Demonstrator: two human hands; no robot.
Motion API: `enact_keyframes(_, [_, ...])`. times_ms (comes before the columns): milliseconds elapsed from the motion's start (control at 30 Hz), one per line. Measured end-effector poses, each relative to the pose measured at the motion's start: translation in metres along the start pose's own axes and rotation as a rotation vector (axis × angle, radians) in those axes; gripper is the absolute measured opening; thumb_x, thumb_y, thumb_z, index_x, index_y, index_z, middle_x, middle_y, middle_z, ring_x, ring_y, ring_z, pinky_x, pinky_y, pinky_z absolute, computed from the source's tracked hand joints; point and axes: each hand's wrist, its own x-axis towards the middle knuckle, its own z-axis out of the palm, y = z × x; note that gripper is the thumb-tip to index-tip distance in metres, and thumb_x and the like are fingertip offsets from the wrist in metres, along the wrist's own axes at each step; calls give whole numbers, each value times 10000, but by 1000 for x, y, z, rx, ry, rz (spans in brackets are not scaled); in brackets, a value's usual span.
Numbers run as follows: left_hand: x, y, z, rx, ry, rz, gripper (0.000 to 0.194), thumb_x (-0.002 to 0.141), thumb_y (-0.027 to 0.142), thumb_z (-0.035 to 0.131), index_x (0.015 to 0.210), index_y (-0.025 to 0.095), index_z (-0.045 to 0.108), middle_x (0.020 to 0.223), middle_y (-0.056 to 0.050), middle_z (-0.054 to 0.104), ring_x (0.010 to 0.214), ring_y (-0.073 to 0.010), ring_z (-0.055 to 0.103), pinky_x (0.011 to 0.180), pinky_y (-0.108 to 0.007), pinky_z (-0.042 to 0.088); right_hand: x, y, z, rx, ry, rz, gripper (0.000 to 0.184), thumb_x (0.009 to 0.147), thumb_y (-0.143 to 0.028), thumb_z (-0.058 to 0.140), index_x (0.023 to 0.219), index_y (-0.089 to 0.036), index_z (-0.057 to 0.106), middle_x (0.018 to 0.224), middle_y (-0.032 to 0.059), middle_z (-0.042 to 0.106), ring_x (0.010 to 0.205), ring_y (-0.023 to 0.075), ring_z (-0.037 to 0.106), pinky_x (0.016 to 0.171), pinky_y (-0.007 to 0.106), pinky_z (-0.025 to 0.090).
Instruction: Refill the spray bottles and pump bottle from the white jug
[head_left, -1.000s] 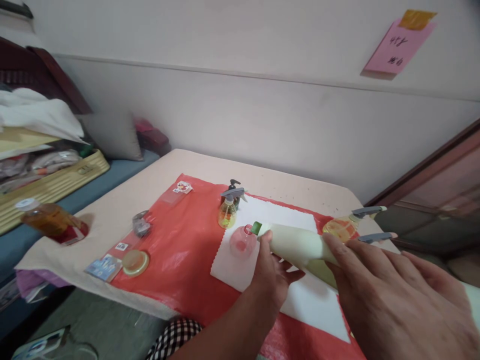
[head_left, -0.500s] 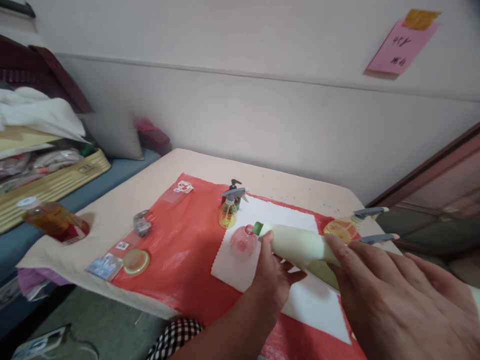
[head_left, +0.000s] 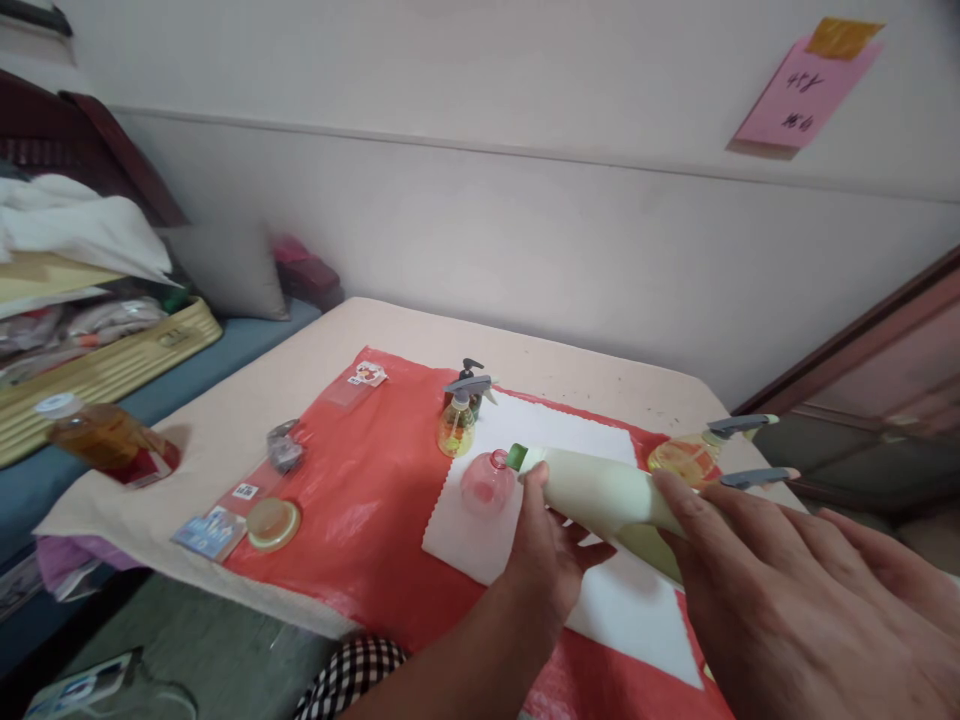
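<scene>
Both hands support a pale green bottle [head_left: 592, 485], which lies tilted nearly sideways with its green spout [head_left: 517, 457] at the left end. My left hand [head_left: 551, 550] has its thumb near the bottle's neck and fingers below it. Around the rear part is my right hand [head_left: 787, 590], seen from the back. The spout sits at the mouth of a round, see-through pink bottle [head_left: 486, 485]; whether they touch I cannot tell. That pink bottle stands on a white sheet [head_left: 637, 620]. Any liquid passing between them is not visible.
Spray bottles with yellow contents stand behind the sheet [head_left: 456, 428] and at right [head_left: 682, 458], beside a dark pump bottle [head_left: 470, 375]. Left on the red cover [head_left: 360, 480] are a round lid [head_left: 272, 524] and a blue packet [head_left: 210, 533]. A large amber bottle [head_left: 112, 440] stands far left.
</scene>
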Motion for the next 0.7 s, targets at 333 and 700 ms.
enact_keyframes(333, [0, 0, 0, -3, -11, -3, 583, 847, 619, 493, 1188, 172, 647, 1225, -134, 601, 1010, -272, 575, 829, -414, 504, 1, -5, -2, 10, 28, 5, 377, 980, -160, 239, 1235, -116, 513, 1003, 137, 625, 951, 283, 622, 852, 474, 472])
enact_keyframes(700, [-1, 0, 1, 9, -21, -2, 587, 844, 619, 495, 1201, 177, 642, 1241, -143, 595, 1009, -276, 572, 827, -419, 511, 1, 4, -7, -37, -12, -48, 376, 978, -158, 259, 1253, -127, 512, 974, 117, 631, 878, 274, 625, 806, 459, 469])
